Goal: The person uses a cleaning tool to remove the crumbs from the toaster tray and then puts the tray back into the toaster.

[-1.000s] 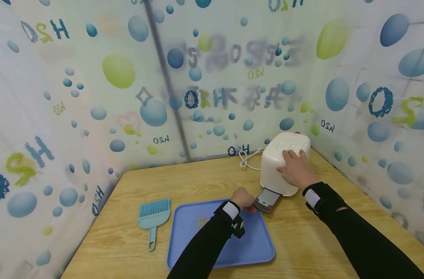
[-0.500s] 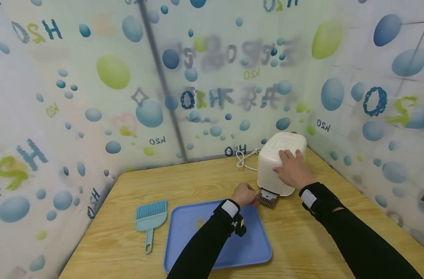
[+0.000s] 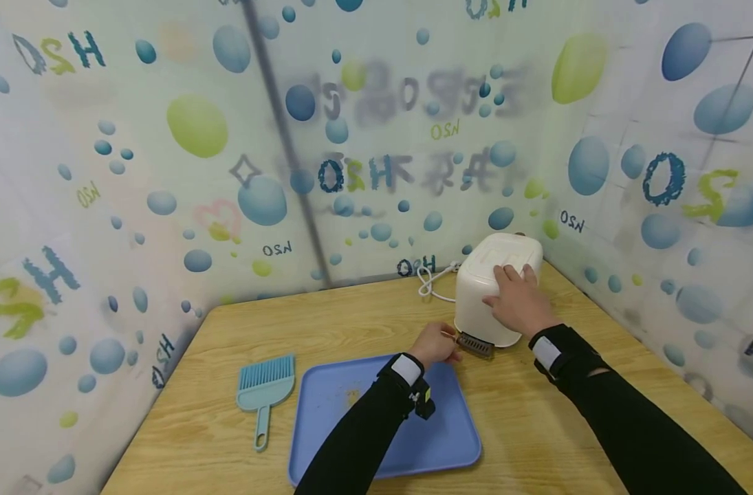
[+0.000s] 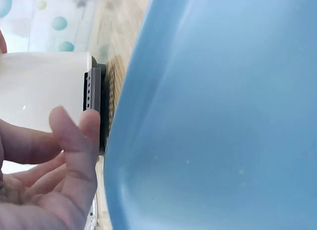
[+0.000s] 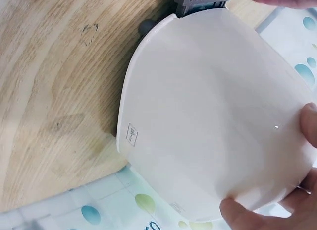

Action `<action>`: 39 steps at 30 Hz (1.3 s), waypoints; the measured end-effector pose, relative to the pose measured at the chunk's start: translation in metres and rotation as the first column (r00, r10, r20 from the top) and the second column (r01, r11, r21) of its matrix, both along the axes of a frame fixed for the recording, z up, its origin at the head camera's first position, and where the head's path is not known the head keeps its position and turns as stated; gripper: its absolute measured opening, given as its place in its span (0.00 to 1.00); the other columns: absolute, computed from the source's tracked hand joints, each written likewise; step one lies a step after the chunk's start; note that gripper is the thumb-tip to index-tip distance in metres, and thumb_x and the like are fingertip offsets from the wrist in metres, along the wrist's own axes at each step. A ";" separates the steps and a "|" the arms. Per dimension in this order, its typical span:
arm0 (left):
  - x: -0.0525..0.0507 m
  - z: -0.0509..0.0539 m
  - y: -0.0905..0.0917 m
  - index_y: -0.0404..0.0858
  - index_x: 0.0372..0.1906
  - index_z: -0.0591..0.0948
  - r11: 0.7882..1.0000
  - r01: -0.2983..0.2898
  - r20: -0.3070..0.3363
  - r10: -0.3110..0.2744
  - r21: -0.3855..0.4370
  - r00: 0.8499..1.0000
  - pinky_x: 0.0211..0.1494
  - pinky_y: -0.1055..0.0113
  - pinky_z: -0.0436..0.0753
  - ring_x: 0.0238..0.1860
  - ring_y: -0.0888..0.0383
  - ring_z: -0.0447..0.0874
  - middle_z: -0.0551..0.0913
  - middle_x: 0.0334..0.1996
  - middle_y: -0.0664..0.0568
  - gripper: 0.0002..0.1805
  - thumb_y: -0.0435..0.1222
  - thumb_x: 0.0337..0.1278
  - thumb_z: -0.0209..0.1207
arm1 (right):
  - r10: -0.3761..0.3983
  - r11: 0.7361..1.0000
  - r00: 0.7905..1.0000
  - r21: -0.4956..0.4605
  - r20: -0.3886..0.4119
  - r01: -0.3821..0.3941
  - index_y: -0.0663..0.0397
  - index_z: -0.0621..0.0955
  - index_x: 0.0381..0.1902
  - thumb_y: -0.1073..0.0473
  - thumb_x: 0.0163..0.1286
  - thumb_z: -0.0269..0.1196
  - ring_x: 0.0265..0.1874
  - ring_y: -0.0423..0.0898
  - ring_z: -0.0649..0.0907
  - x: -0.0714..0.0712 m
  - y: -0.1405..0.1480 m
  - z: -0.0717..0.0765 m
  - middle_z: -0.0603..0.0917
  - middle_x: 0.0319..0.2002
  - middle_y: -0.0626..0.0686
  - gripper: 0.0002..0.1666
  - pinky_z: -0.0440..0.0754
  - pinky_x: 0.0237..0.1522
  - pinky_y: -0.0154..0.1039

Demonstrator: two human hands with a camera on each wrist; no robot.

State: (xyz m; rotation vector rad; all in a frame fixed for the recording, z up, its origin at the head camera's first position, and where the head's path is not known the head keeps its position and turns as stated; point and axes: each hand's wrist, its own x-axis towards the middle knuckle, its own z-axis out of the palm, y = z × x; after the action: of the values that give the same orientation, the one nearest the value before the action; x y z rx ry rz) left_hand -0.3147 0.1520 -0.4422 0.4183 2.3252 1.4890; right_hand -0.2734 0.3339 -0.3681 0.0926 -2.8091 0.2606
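Observation:
A white toaster [image 3: 475, 306] stands at the table's back right. My right hand [image 3: 521, 301] rests on its upper side with the fingers spread; in the right wrist view the fingertips [image 5: 237, 210] press its white shell. A grey slotted crumb tray [image 3: 475, 345] sticks out slightly at the toaster's base, mostly hidden inside it. My left hand [image 3: 434, 344] is at the crumb tray's outer end. In the left wrist view a fingertip [image 4: 90, 118] touches the tray's edge, the other fingers loosely bent and holding nothing visible.
A blue serving tray [image 3: 438, 440] with some crumbs [image 3: 353, 397] lies under my left forearm. To its left lies a light blue hand brush [image 3: 266, 388]. A coiled white cord [image 3: 427, 282] lies behind the toaster, and a patterned curtain surrounds the table [image 3: 227, 344].
The crumb tray has slid further into the toaster, from mostly out to only its slotted end showing. My left hand has followed it; the right hand has stayed on the toaster.

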 end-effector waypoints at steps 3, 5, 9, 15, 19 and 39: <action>-0.003 0.002 0.000 0.27 0.64 0.73 0.999 0.009 0.029 -0.010 0.046 1.000 0.35 0.63 0.87 0.37 0.45 0.91 0.85 0.47 0.39 0.26 0.21 0.59 0.56 | -0.025 0.999 1.000 -0.037 -0.008 0.024 0.76 0.59 0.73 0.53 0.75 0.58 0.72 0.75 0.56 0.000 -0.001 -0.001 0.63 0.70 0.75 0.41 0.51 0.72 0.68; -0.005 0.003 0.000 0.27 0.67 0.71 0.998 0.005 0.035 -0.007 0.066 0.999 0.37 0.61 0.88 0.39 0.43 0.90 0.82 0.52 0.37 0.30 0.21 0.58 0.57 | -0.036 0.996 0.999 -0.077 0.000 0.036 0.75 0.58 0.74 0.52 0.75 0.58 0.73 0.77 0.52 0.000 -0.002 -0.003 0.60 0.72 0.75 0.42 0.53 0.70 0.71; -0.009 0.003 0.002 0.32 0.71 0.68 1.000 -0.009 -0.042 0.010 0.008 0.999 0.47 0.56 0.87 0.49 0.44 0.86 0.78 0.60 0.36 0.36 0.24 0.55 0.64 | -0.040 0.980 0.999 -0.193 0.018 0.043 0.74 0.51 0.77 0.52 0.74 0.59 0.73 0.79 0.44 0.000 0.000 -0.009 0.47 0.76 0.77 0.48 0.52 0.69 0.74; -0.021 0.006 0.008 0.38 0.77 0.61 0.991 0.076 -0.168 -0.094 -0.109 0.981 0.69 0.48 0.72 0.71 0.43 0.68 0.68 0.72 0.38 0.49 0.29 0.49 0.72 | -0.044 0.863 0.998 -0.505 -0.051 0.012 0.69 0.33 0.78 0.52 0.64 0.71 0.73 0.80 0.40 0.008 0.012 -0.023 0.29 0.75 0.78 0.70 0.56 0.64 0.78; -0.033 0.010 0.002 0.38 0.81 0.51 0.978 0.187 -0.154 -0.199 -0.091 0.968 0.74 0.46 0.64 0.75 0.41 0.61 0.59 0.77 0.37 0.58 0.30 0.47 0.74 | -0.026 0.738 0.991 -0.671 -0.132 -0.070 0.62 0.32 0.79 0.55 0.59 0.75 0.72 0.75 0.51 0.011 0.021 -0.035 0.41 0.75 0.76 0.74 0.57 0.68 0.73; -0.066 0.000 0.010 0.52 0.83 0.35 0.913 0.321 -0.075 -0.349 -0.253 0.934 0.78 0.49 0.56 0.77 0.45 0.57 0.54 0.80 0.44 0.77 0.35 0.36 0.82 | 0.033 0.619 0.997 -0.784 0.071 0.035 0.71 0.29 0.74 0.68 0.46 0.81 0.70 0.73 0.57 0.017 0.006 -0.080 0.49 0.71 0.78 0.81 0.52 0.72 0.67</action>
State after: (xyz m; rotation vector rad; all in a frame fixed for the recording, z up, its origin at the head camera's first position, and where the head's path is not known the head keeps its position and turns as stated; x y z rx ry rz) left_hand -0.3808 0.1619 -0.4421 0.8131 2.3350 1.0354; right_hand -0.2564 0.3401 -0.4482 -0.1293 -2.4852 1.4966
